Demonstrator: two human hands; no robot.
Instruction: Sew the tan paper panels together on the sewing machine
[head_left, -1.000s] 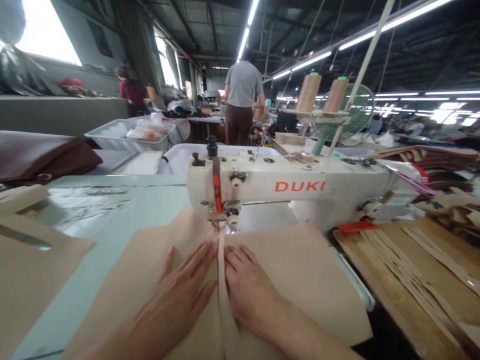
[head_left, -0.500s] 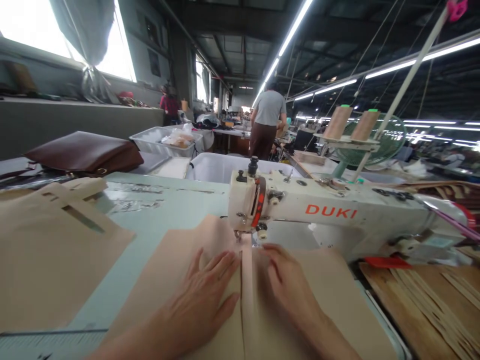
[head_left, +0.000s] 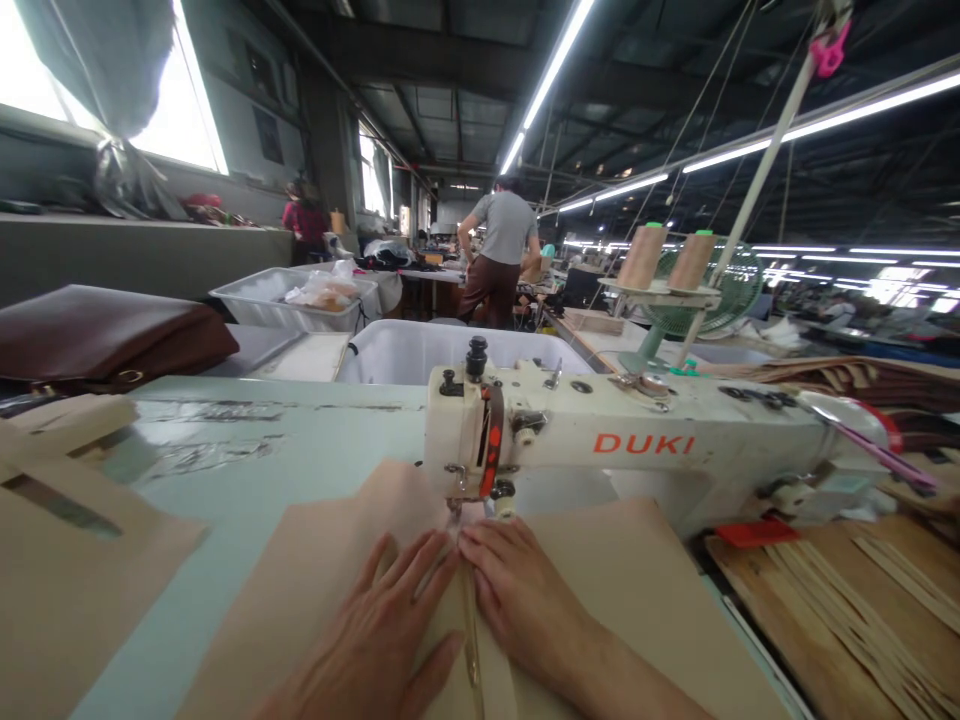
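A beige sheet panel [head_left: 300, 590] lies on the pale green sewing table [head_left: 352, 410], with its far edge under the sewing machine [head_left: 465, 430]. My left hand [head_left: 382, 620] rests flat on the panel, fingers spread, just left of a narrow slit with a shiny edge [head_left: 472, 650]. My right hand [head_left: 525, 590] is on the other side of the slit. Its fingers are bunched together over a narrow beige strip [head_left: 493, 670], tips close to the presser foot [head_left: 454, 506]. What lies beneath those fingers is hidden.
Another beige panel with cut-outs [head_left: 97, 570] lies left, near a brown leather bag [head_left: 112, 335]. Behind the machine is a white bin [head_left: 390, 345]. Thread cones [head_left: 643, 255] stand at back right. A wooden board [head_left: 847, 600] with thin strips is on the right. A person [head_left: 502, 240] stands farther off.
My right hand has moved left and now covers the strip near the presser foot. My left hand stays flat beside the slit. The view has shifted right and the standing person has changed posture.
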